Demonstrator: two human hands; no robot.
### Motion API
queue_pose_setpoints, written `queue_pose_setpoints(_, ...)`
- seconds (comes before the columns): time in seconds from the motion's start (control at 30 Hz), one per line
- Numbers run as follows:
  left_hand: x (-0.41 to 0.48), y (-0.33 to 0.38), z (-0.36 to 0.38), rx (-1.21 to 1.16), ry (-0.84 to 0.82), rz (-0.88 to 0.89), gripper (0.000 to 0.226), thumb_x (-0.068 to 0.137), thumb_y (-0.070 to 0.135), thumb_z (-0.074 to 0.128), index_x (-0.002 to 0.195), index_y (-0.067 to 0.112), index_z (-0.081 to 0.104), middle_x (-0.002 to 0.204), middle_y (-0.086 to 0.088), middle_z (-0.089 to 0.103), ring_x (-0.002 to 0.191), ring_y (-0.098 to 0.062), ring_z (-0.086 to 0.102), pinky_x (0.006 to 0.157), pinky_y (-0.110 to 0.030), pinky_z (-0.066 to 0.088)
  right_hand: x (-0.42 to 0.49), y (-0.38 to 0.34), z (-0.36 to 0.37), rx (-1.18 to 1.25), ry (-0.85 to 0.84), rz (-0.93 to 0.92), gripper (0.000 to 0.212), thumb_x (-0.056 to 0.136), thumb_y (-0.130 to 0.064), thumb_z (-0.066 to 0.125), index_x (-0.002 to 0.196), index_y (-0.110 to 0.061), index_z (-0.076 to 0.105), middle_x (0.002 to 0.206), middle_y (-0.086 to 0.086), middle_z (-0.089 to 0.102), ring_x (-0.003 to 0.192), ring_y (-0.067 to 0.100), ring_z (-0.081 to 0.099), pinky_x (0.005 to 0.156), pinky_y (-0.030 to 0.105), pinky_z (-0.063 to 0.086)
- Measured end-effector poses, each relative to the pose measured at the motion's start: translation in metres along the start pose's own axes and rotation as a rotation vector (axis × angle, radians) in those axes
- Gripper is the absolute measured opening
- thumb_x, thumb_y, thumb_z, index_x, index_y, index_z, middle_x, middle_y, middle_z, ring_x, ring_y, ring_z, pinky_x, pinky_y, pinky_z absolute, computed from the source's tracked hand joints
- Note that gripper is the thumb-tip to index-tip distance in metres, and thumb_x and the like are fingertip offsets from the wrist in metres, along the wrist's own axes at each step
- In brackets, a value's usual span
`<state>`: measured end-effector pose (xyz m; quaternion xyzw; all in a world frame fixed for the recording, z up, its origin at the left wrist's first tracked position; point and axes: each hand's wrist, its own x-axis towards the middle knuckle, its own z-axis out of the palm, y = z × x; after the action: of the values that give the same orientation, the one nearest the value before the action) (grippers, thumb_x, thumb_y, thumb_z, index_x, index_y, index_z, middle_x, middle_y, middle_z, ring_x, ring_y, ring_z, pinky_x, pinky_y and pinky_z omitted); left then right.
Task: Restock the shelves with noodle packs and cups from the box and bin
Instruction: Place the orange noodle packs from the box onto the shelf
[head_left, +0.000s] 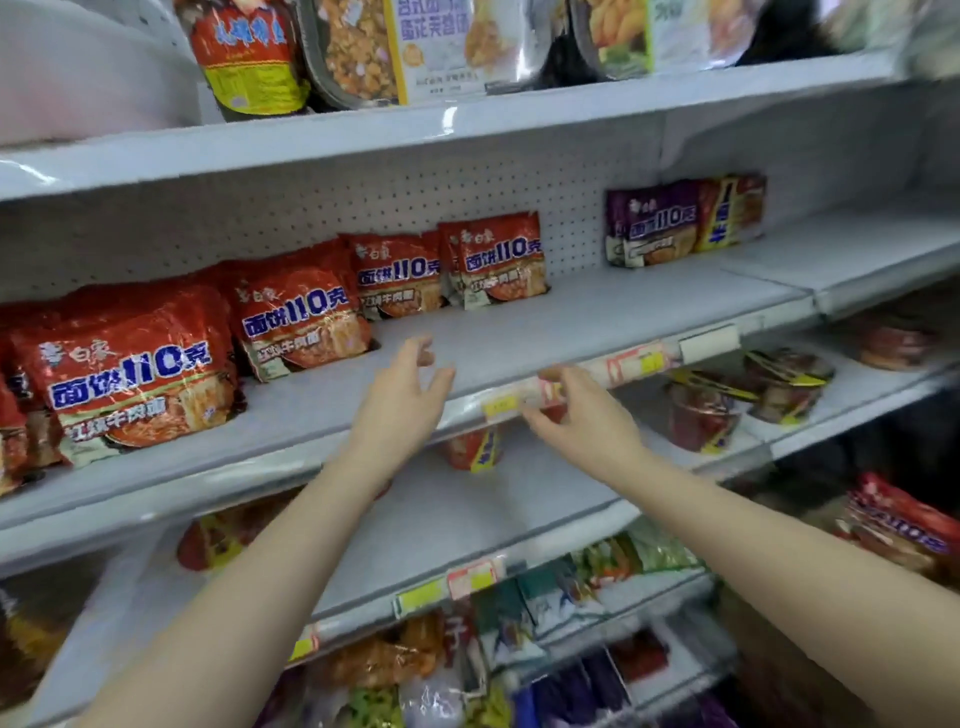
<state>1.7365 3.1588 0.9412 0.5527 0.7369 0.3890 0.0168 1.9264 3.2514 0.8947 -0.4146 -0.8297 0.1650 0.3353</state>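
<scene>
While both hands hovered empty over the middle shelf (597, 312), saw tip risk: left hand (402, 400), fingers spread and relaxed, sat just right of the nearest upright red noodle packs (301, 322); a brush could topple that leaning row. Right hand (582, 415), loosely curled, holding nothing, hung at the shelf lip over the price tags (639, 361); could snag one. Counted roughly five red packs left of and beyond left hand, two purple/yellow packs (680, 221) far beyond right hand, three cups (701, 415) below and right. Box and bin not in view.
</scene>
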Motion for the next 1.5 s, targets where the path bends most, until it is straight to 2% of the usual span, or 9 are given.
queue_pose_setpoints(0.13,-0.037,0.051,0.073,-0.002,-0.151,0.228,0.041,0.098,0.026,0.058,0.136,0.012,0.055,0.135,-0.007,0.060,0.125,-0.023,0.054,0.100,-0.030,0.040,-0.076,0.060,-0.047,-0.087,-0.055,0.185,0.056,0.091,-0.048,0.058,0.139,-0.022,0.044,0.138,-0.003,0.048,0.120,0.019,0.054,0.092,0.039,0.050)
queue_pose_setpoints(0.23,-0.065,0.090,0.133,-0.013,-0.324,0.284,0.043,0.098,0.029,0.058,0.137,0.012,0.055,0.137,-0.007,0.058,0.125,-0.022,0.054,0.102,-0.030,0.040,-0.135,0.109,-0.090,-0.128,-0.036,0.321,0.056,0.091,-0.047,0.058,0.140,-0.022,0.045,0.135,-0.004,0.050,0.112,0.016,0.058,0.089,0.037,0.051)
queue_pose_setpoints(0.37,-0.100,0.148,0.208,-0.013,-0.575,0.364,0.045,0.099,0.031,0.056,0.140,0.013,0.052,0.141,-0.006,0.054,0.128,-0.021,0.051,0.102,-0.027,0.037,-0.204,0.176,-0.146,-0.163,0.007,0.530,0.048,0.086,-0.045,0.062,0.126,-0.019,0.055,0.120,-0.003,0.059,0.111,0.019,0.060,0.091,0.034,0.048)
queue_pose_setpoints(0.63,-0.130,0.249,0.345,-0.036,-0.817,0.477,0.049,0.093,0.033,0.063,0.138,0.015,0.053,0.136,-0.001,0.058,0.125,-0.018,0.055,0.100,-0.028,0.042,-0.289,0.294,-0.237,-0.174,0.033,0.814,0.047,0.083,-0.047,0.063,0.120,-0.019,0.057,0.119,0.000,0.062,0.112,0.019,0.060,0.093,0.036,0.049)
queue_pose_setpoints(0.8,-0.132,0.299,0.422,-0.081,-0.852,0.422,0.050,0.091,0.035,0.066,0.136,0.016,0.055,0.134,-0.001,0.062,0.123,-0.019,0.057,0.104,-0.036,0.046,-0.299,0.360,-0.290,-0.190,0.008,0.834,0.047,0.087,-0.040,0.066,0.125,-0.014,0.055,0.127,0.004,0.060,0.116,0.020,0.057,0.095,0.032,0.046)
queue_pose_setpoints(1.0,-0.128,0.328,0.487,-0.087,-0.910,0.323,0.051,0.093,0.035,0.065,0.139,0.018,0.053,0.134,0.000,0.062,0.123,-0.017,0.058,0.103,-0.031,0.046,-0.293,0.426,-0.313,-0.137,-0.043,0.861,0.049,0.089,-0.040,0.066,0.129,-0.014,0.053,0.132,0.002,0.058,0.119,0.016,0.056,0.091,0.023,0.044)
queue_pose_setpoints(1.13,-0.112,0.328,0.523,-0.030,-0.926,0.273,0.052,0.094,0.036,0.063,0.141,0.016,0.050,0.137,0.000,0.060,0.124,-0.017,0.057,0.103,-0.030,0.044,-0.277,0.467,-0.304,-0.104,-0.072,0.880,0.051,0.089,-0.042,0.066,0.130,-0.016,0.052,0.132,0.002,0.058,0.117,0.016,0.057,0.091,0.026,0.046)
queue_pose_setpoints(1.23,-0.093,0.319,0.555,-0.002,-0.972,0.218,0.052,0.095,0.036,0.063,0.141,0.016,0.050,0.137,0.000,0.060,0.124,-0.018,0.057,0.105,-0.033,0.046,-0.259,0.498,-0.288,-0.060,-0.098,0.898,0.047,0.090,-0.041,0.065,0.129,-0.017,0.053,0.127,-0.001,0.060,0.111,0.014,0.058,0.082,0.023,0.046)
queue_pose_setpoints(1.5,0.008,0.293,0.687,-0.013,-1.115,0.105,0.042,0.088,0.051,0.063,0.121,0.027,0.063,0.111,0.007,0.071,0.103,-0.016,0.067,0.090,-0.034,0.052,-0.181,0.608,-0.240,0.086,-0.106,1.056,0.040,0.090,-0.035,0.067,0.123,-0.015,0.057,0.119,0.000,0.063,0.099,0.010,0.057,0.089,0.028,0.050)
